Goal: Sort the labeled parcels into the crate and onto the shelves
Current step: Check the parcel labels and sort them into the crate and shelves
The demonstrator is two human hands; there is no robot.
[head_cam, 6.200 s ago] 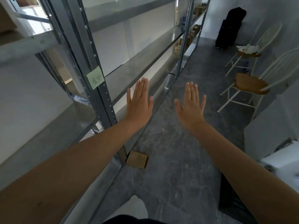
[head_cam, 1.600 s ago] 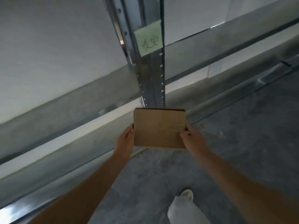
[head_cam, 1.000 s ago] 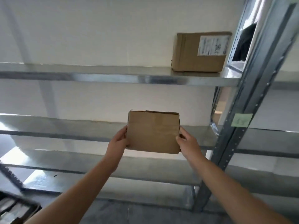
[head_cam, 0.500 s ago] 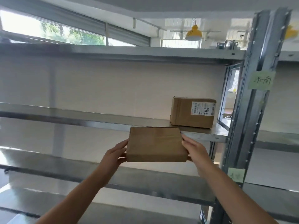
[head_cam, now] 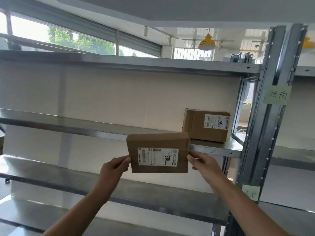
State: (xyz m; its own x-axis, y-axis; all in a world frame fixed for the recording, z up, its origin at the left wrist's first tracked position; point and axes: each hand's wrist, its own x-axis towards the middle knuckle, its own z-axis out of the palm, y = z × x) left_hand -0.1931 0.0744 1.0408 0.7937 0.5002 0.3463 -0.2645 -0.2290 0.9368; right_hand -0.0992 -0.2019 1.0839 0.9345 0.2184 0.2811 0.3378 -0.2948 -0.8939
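Pkg [head_cam: 158, 153] front-L of shelved box [head_cam: 206, 126].

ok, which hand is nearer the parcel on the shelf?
Right. The right hand pinches the carried parcel's right edge, just below the shelved parcel; the left hand pinches its left edge, farther off.

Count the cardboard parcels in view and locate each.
2. One parcel is held between the left hand and right hand; the second box sits on the shelf, right end. None visibly hidden.

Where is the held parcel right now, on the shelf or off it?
Off it. The left hand and right hand hold the parcel by its sides, in front of the shelf edge.
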